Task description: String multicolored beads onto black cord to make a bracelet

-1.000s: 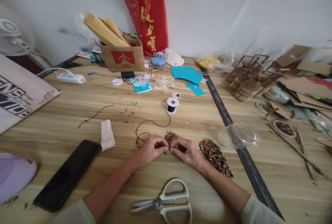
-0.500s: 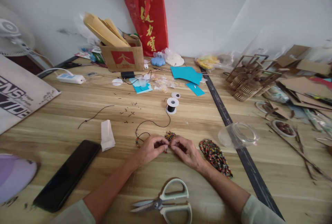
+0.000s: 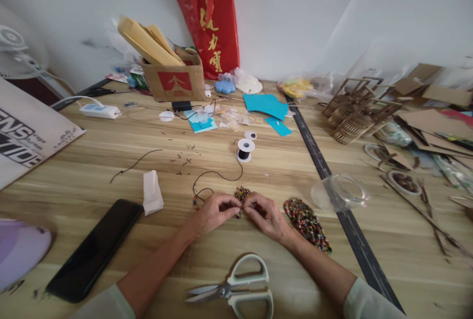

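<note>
My left hand [image 3: 216, 214] is closed in a pinch on a thin black cord [image 3: 218, 176], whose line loops behind its knuckles. The fingertips of my right hand [image 3: 266, 216] are pinched together and meet the left ones. What lies between the right fingertips is too small to make out. A few strung beads [image 3: 195, 202] sit on the cord left of my left hand. Just beyond the fingertips lies a small pile of coloured beads [image 3: 242, 193]. Under them a bit of dark cord and a few beads show. The cord runs to a white spool [image 3: 246, 150] standing upright.
White-handled scissors [image 3: 236, 287] lie in front of me, blades apart. A coiled heap of bead strands [image 3: 306, 224] is beside my right forearm. A black phone [image 3: 95, 250] and folded white paper [image 3: 152, 192] lie left. Small woven baskets [image 3: 351, 117] stand at the back right.
Almost nothing differs. The two hands stay pinched together at the same spot, with the fingertips shifted very slightly.
</note>
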The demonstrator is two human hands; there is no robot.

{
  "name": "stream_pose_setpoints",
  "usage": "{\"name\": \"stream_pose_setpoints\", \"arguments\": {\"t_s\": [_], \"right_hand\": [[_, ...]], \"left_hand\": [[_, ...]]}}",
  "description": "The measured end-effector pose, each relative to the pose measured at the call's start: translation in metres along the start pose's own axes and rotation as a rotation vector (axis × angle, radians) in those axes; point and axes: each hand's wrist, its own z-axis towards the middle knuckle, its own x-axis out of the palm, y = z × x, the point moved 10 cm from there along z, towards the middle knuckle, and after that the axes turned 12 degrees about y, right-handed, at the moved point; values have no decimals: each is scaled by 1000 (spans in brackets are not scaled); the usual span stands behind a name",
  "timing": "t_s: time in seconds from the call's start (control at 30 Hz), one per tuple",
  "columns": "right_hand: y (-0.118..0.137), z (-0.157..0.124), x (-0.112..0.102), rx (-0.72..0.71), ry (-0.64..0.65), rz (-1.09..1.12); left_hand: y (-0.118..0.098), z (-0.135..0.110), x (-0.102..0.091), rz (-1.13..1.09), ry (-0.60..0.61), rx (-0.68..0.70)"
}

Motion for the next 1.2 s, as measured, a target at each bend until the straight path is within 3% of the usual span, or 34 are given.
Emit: {"name": "stream_pose_setpoints", "arguments": {"t_s": [0.2, 0.77, 1.2], "right_hand": [[-2, -1, 3, -21, 24, -26], [2, -1, 5, -54, 44, -57], [4, -3, 0, -63, -14, -81]], "left_hand": [[1, 1, 4, -130, 38, 7], [2, 1, 9, -179, 76, 4], [1, 1, 3, -149, 20, -17]]}}
